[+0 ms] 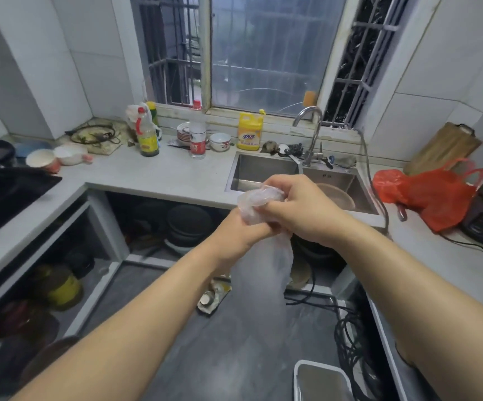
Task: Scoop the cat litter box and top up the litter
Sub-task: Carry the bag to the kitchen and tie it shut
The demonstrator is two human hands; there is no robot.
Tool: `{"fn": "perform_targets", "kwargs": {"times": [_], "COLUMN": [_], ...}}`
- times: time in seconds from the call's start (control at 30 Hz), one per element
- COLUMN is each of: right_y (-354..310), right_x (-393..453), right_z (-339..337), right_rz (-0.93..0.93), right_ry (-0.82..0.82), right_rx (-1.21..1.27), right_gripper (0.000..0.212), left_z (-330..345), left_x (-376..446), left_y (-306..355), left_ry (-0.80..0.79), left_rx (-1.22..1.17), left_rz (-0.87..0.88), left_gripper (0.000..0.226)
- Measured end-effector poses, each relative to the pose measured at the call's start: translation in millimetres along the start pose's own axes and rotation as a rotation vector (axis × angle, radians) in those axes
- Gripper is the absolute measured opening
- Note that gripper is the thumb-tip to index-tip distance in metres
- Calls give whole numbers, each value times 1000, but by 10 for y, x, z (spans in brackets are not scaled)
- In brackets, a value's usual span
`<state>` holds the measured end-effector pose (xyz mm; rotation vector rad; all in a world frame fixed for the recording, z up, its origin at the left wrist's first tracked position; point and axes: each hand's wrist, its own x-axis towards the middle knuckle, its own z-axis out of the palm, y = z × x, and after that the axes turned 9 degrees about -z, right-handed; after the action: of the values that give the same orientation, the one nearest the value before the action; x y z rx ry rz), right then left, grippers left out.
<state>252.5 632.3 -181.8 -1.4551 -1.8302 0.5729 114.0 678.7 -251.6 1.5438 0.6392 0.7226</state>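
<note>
Plastic bag (260, 224) in both hands' grip

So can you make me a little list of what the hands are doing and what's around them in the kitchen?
place: kitchen, in front of the sink
left hand: grips the clear plastic bag
right hand: grips the bunched top of the bag
bag: hangs down between the hands
on the counter: yellow detergent bottle, red plastic bag
on the floor: white bin

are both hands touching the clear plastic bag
Touching. The head view shows the right hand and left hand both gripping the bunched top of the clear plastic bag, which hangs below them.
</note>
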Motion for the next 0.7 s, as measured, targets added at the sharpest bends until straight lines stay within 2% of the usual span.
{"fn": "perform_targets", "kwargs": {"times": [0.13,0.23,0.3,0.4,0.43,0.5,0.57,0.63,0.7], "right_y": [-119,-290,-407,-577,-631,-704,-804,-870,-893], "right_x": [297,480,580,702,732,792,858,928,1010], "right_z": [347,576,715,928,1007,1171,1336,1484,1622], "right_rz": [-9,-28,-44,-2,0,-49,-121,-178,-174], "right_ry": [-4,-13,-44,-216,-283,-331,-304,-260,-186], "right_rx": [-64,-46,6,21,-21,-124,-151,-117,-48], "right_gripper": [17,22,29,61,64,53,27,15,15], "left_z": [-372,-648,-818,-1080,-1159,-1315,-1463,-1592,-1710], "left_x": [-172,-282,-375,-513,-555,-628,-729,-824,-901], "left_y": [-48,-82,-96,-95,-91,-110,-130,-180,-220], "left_ry": [13,48,56,61,66,65,58,90,159], "left_rx": [-112,-66,-75,-69,-49,-36,-62,-71,-62], "left_rz": [-119,-108,-114,-132,-133,-136,-171,-190,-196], "left_gripper": [30,14,12,9,10,24,32,29,13]}}
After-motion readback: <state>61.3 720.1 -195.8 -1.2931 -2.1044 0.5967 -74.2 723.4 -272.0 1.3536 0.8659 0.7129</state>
